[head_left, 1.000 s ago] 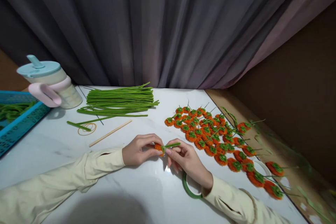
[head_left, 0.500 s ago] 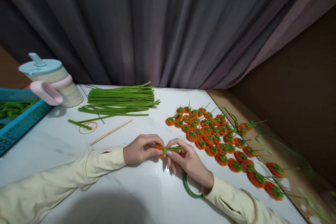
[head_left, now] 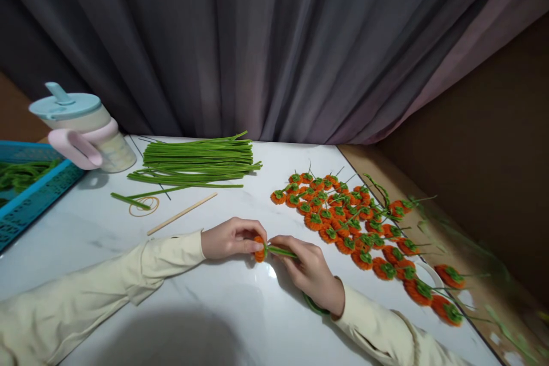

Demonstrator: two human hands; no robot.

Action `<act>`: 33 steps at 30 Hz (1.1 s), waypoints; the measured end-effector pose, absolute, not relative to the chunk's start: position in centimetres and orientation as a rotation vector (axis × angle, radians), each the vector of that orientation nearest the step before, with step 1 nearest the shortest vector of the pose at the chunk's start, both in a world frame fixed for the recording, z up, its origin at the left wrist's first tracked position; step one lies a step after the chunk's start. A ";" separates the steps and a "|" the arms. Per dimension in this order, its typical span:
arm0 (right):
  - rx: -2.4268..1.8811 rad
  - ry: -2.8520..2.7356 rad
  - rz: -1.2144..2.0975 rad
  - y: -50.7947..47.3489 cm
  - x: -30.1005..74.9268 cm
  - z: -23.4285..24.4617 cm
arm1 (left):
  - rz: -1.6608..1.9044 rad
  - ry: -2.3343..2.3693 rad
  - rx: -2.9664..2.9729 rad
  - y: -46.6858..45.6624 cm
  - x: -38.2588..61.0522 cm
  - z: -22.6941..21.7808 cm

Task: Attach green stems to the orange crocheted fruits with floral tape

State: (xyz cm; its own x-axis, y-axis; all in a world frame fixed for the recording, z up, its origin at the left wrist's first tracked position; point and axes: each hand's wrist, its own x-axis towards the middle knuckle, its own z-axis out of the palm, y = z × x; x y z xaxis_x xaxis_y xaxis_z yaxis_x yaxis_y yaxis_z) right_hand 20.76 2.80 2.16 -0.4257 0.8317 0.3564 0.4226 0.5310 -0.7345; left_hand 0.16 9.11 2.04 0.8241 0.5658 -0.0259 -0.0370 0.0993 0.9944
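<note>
My left hand (head_left: 234,239) pinches a small orange persimmon (head_left: 259,250) made of pipe cleaner, its green top turned to the right. From that top runs a green stem (head_left: 283,251), which the fingers of my right hand (head_left: 311,271) close around just beside the fruit. Both hands are close together above the white table. Under my right wrist lies a green tape roll (head_left: 315,304), mostly hidden by the hand. Right of the hands, many finished orange persimmons (head_left: 338,213) with green tops and thin stems lie in rows.
Behind the hands lies a bundle of green pipe cleaners (head_left: 197,155). Nearer are a wooden stick (head_left: 182,214) and a rubber band (head_left: 144,207). At left stand a tumbler (head_left: 92,128) with a pink handle and a blue basket (head_left: 40,203). A grey curtain (head_left: 240,46) hangs behind the table.
My right hand's fingers have closed in around the green stem, and the hand now covers more of the tape roll. My left hand keeps its hold on the persimmon.
</note>
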 end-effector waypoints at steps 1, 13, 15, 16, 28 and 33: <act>-0.987 -2.094 0.654 2.8 20.8 2.1 | 0.450 0.460 1.394 9.2 0.1 2.1; -0.665 -2.359 -0.024 2.6 21.0 2.4 | 0.218 0.550 1.175 10.0 -0.2 2.0; -0.633 -2.375 -0.080 2.5 21.0 2.5 | 0.180 0.557 1.127 10.0 -0.2 2.1; -0.621 -2.380 -0.112 2.5 21.0 2.6 | 0.163 0.559 1.100 9.9 -0.2 2.1; -0.536 -2.461 -0.275 2.3 21.2 3.1 | 0.062 0.494 0.782 9.5 0.1 1.5; -0.518 -2.481 -0.307 2.3 21.2 3.1 | 0.015 0.453 0.699 9.4 0.0 0.8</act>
State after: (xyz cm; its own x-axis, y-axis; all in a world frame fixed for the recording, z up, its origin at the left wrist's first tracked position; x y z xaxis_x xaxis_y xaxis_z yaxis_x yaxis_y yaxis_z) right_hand 21.18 2.25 3.10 -0.7561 0.2941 0.5846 0.4278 0.8982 0.1015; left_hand -0.02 9.44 0.76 0.9030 0.1627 -0.3976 0.1362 0.7693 0.6242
